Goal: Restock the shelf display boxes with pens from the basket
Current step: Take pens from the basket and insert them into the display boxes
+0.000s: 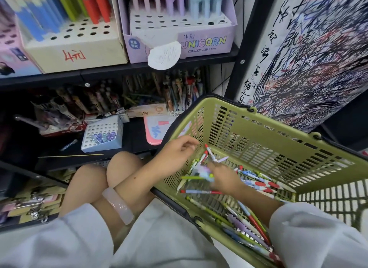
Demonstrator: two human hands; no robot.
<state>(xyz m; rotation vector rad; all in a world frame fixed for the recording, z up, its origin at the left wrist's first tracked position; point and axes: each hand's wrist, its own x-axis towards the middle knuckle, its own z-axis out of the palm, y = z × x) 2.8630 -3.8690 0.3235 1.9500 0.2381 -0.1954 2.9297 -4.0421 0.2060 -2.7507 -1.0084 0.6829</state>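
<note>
A green plastic basket (282,146) sits tilted at my right and holds several loose pens (256,183) along its bottom. My right hand (226,180) is inside it, gripping a small bunch of pens (209,155) with red and green ends; the bunch is blurred. My left hand (175,155) reaches over the basket's near rim beside that bunch, fingers loosely bent, and I see nothing in them. On the upper shelf stand a lilac Unicorn display box (205,43) with pastel pens and a cream display box (75,52).
A small white box with holes (101,135) holding a few glassy-topped pens sits on the dark lower shelf (131,140), with more pen boxes behind it. A scribbled test sheet (310,54) hangs at the right. My bare knees (103,180) are in front of the shelf.
</note>
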